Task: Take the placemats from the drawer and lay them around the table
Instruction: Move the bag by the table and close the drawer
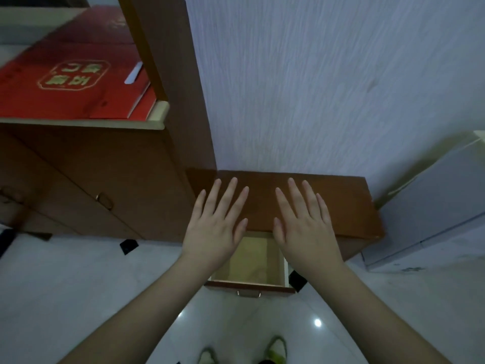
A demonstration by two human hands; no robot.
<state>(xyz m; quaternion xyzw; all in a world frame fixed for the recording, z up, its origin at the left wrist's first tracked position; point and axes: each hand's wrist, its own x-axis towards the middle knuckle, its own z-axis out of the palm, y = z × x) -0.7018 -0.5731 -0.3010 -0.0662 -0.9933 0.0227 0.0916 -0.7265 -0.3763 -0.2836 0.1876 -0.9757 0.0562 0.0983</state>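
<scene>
Both hands are hovering flat and empty, grasping nothing: the left hand [215, 227] is spreading its fingers straight, palm down, and the right hand [304, 227] is mirroring it just beside, the two thumbs lying near each other but apart. The fingertips of both are showing against the brown top of a low wooden cabinet [341, 206] that is standing against a pale textured wall [315, 88]; whether they are touching that top cannot be told. Below the palms, a drawer [252, 285] is standing pulled open out of the cabinet, its metal handle [248, 293] facing the person. Its pale inside is showing between the two wrists, and no placemat is showing in the part that can be seen; the hands and forearms are hiding the rest. To the left, a taller brown cupboard [105, 179] with a ring pull is adjoining the low cabinet, and on its light shelf a red box [73, 82] with gold lettering is lying. To the right, a white appliance-like unit [433, 206] is standing near the cabinet's end. The floor [78, 285] is glossy white tile with small black diamond insets, and the person's yellow-green shoes [275, 348] are showing at the bottom edge.
</scene>
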